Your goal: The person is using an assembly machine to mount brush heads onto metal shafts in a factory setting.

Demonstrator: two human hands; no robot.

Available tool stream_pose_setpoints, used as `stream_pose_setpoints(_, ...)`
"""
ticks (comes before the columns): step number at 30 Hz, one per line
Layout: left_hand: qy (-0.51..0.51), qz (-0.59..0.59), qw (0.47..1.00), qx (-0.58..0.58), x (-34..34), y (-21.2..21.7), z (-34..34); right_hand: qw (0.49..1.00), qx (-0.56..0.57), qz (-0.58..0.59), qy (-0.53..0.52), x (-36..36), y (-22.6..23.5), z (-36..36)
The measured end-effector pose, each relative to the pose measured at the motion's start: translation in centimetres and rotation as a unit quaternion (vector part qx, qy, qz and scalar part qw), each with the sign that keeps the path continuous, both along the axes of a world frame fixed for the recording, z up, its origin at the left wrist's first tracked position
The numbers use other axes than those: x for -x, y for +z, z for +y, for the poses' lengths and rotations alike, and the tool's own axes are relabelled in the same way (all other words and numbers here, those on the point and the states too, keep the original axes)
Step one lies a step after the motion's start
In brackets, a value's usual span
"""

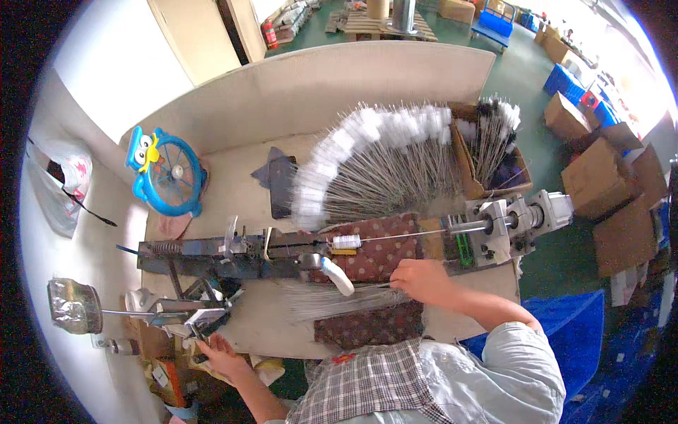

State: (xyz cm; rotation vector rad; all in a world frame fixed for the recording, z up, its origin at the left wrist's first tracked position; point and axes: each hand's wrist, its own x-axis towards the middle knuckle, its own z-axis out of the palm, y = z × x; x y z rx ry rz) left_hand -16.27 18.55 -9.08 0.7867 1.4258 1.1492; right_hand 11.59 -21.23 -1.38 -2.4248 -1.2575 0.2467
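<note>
The head view showed your right hand point(424, 281) at the near side of the workbench point(233, 194), its fingers bent and drawn close together at the right-hand end of a spread of loose thin wires point(332, 302); whether a wire was pinched between the fingertips could not be told. The wires lay partly over a brown polka-dot cloth point(367, 328), just in front of the long, dark bench machine point(205, 260). Your left hand point(224, 359) was at the lower left, by the lower end of the machine's metal linkage point(201, 318), its fingers partly curled; whether they closed round anything could not be made out. On the machine, a white bristle roll point(346, 242) sat just above a yellow block point(344, 251), and a thin rod ran from the roll's right side toward the metal spindle point(470, 227). A curved white handle point(337, 277) slanted down just in front of the roll. Behind the machine, white-tipped wire brushes point(385, 127) lay in a wide arc, with a cardboard box point(462, 168) of further brushes, some black-tipped, at their right. Left of the arc lay a dark, phone-shaped slab point(283, 187).
</note>
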Motion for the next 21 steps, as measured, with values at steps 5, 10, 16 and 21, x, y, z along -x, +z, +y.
stream_pose_setpoints(5,-0.132,-0.163,0.974,0.082,-5.6,-0.7,-6.3,0.997,0.053,0.035,-0.053,-0.1,0.9,-0.4)
stream_pose_setpoints(10,-0.341,-0.217,0.902,0.149,-13.0,2.9,-16.2,0.997,0.060,0.028,-0.039,-0.8,1.0,-1.9)
stream_pose_setpoints(16,-0.525,-0.079,0.813,0.240,-21.3,10.8,-23.1,0.996,0.088,0.006,0.024,-0.3,2.3,-2.9)
stream_pose_setpoints(21,-0.430,-0.490,0.638,0.410,-19.2,17.3,-18.9,0.996,0.077,-0.004,0.044,-0.1,3.5,-1.7)
